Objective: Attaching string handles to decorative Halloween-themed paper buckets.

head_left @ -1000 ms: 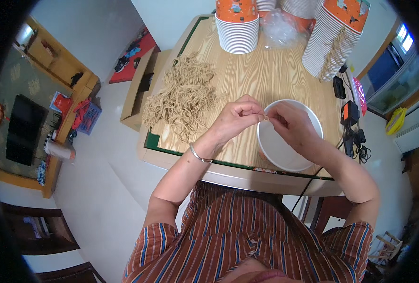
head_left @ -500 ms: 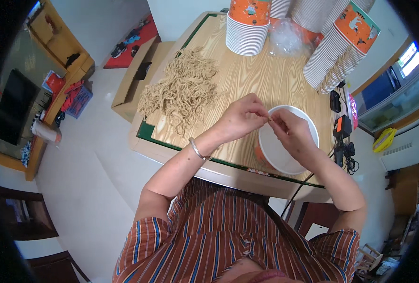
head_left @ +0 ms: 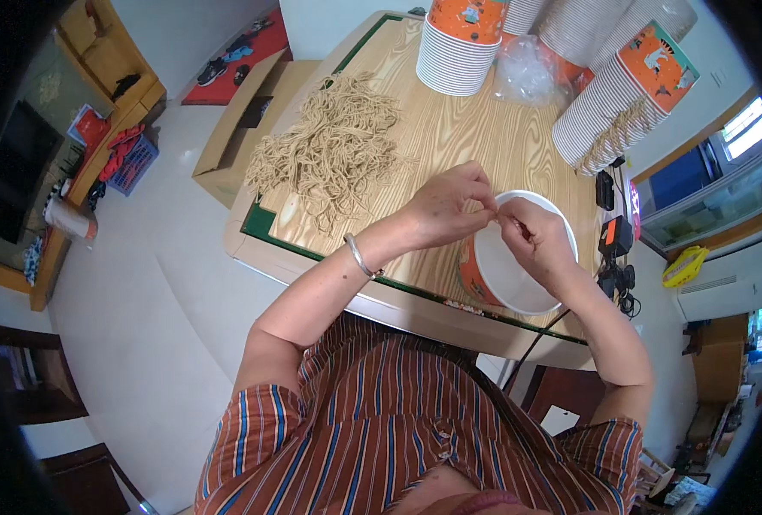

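Above a white-lined paper tub (head_left: 511, 279) with an orange printed outside, my two hands meet fingertip to fingertip. My left hand (head_left: 451, 206), with a silver bangle on its wrist, is pinched closed. My right hand (head_left: 540, 239) is pinched too, over the tub's mouth and hiding part of its rim. Whatever lies between the fingertips is too small to make out. To the left of the hands, a tangled heap of tan twine (head_left: 333, 142) lies on the wood-grain table (head_left: 449, 146).
A stack of orange-topped paper tubs (head_left: 458, 60) stands at the far side. On the right leans another stack (head_left: 608, 112) with twine strands along it, near a clear plastic bag (head_left: 525, 73). Black cabled devices (head_left: 617, 236) line the right edge. A cardboard box (head_left: 243, 129) stands beyond the left edge.
Both hands stay pinched together over the tub, with only slight finger movement. The whole view has shifted a little.
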Demonstrator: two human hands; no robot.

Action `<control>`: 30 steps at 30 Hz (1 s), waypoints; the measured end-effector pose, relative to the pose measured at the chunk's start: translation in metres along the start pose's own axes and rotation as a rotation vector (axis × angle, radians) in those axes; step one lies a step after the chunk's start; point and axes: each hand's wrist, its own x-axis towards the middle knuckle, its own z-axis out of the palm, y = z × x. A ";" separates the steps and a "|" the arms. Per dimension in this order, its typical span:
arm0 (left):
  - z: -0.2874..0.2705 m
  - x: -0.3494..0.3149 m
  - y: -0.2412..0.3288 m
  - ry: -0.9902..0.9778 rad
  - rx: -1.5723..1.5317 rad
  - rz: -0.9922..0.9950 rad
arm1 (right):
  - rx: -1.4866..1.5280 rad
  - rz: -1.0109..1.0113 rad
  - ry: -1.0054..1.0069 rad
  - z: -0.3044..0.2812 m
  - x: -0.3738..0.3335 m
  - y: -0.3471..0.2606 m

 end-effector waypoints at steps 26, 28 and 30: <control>0.002 -0.007 0.005 -0.011 -0.119 -0.073 | 0.601 0.437 -0.121 -0.004 0.009 0.019; 0.004 -0.008 0.001 -0.023 -0.169 -0.104 | 0.586 0.414 -0.117 -0.001 0.009 0.023; 0.009 -0.012 -0.011 0.037 -0.319 -0.088 | 0.612 0.343 -0.112 0.002 0.009 0.024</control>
